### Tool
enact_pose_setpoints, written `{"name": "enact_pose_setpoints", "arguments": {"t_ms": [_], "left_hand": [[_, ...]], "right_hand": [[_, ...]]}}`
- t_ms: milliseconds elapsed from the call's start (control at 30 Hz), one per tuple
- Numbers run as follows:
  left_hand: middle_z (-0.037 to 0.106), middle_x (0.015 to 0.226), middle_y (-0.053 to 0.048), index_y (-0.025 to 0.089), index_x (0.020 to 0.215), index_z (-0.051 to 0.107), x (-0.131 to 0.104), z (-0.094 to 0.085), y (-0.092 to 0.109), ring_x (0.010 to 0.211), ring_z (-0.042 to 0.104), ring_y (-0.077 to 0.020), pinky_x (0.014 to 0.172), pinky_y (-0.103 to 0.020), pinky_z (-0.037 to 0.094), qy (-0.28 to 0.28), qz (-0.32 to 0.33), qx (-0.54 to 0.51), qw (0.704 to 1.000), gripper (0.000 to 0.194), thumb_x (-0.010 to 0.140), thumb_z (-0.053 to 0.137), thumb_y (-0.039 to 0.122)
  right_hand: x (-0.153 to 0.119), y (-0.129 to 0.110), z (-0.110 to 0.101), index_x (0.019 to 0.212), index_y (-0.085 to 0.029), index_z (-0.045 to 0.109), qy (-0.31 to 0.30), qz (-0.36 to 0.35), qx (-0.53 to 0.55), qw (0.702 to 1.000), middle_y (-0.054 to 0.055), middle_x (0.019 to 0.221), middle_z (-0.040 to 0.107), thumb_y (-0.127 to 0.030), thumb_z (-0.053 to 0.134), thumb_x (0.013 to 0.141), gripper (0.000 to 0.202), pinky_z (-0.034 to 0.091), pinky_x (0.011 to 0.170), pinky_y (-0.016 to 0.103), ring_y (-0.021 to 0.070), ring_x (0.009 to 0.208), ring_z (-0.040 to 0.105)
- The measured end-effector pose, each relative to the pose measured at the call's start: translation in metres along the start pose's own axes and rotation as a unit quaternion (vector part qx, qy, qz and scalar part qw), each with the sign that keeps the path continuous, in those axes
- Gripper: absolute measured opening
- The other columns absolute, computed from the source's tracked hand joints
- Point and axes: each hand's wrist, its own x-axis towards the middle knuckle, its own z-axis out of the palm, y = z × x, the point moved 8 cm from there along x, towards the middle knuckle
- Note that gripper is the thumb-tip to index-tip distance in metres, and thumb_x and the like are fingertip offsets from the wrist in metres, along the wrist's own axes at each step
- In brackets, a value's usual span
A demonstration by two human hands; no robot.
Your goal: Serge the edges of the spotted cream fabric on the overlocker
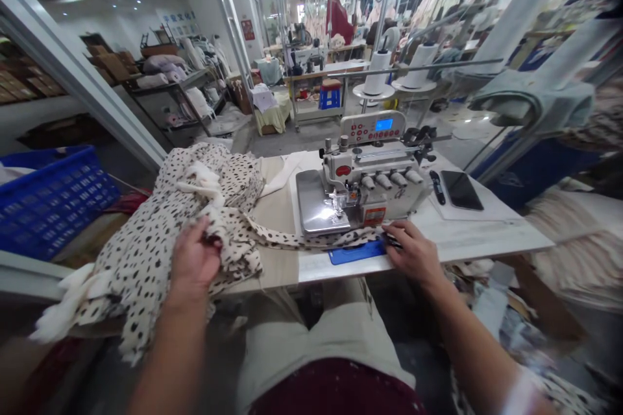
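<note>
My left hand (195,256) is closed at the near side of a heaped white fabric with black spots (146,227), its curled fingers gripping a bunched fold. From that heap a narrow spotted strip (287,238) runs right along the front of an overlock sewing machine (370,175). At the strip's right end, my right hand (413,253) is closed around a small dark object (392,241), partly hidden by the fingers; its kind is unclear. A flat blue plastic piece (357,253) lies on the table edge beside the right fingertips. The strip passes in front of the machine's metal plate (316,198).
To the right lie a black marker (437,188) and a phone (462,190). A blue basket (53,198) stands at far left. Thread cones (377,74) rise behind the machine. Folded fabric stacks (579,240) and scraps (506,311) sit at right, below the table (496,233).
</note>
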Motion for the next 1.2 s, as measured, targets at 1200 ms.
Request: {"name": "enact_pose_setpoints", "arguments": {"t_ms": [1200], "left_hand": [[0.064,0.082,-0.002,0.015,0.087,0.061,-0.078,0.174,-0.090,0.071,0.057,-0.0115,0.066,-0.024,0.045,-0.508,0.042,0.305,0.805,0.034,0.073,0.080,0.040]], "right_hand": [[0.024,-0.109,0.045,0.076,-0.016,0.068,0.012,0.239,0.445,0.863,-0.003,0.064,0.055,-0.042,0.070,0.082,0.027,0.039,0.059,0.023,0.0117,0.060,0.046]]}}
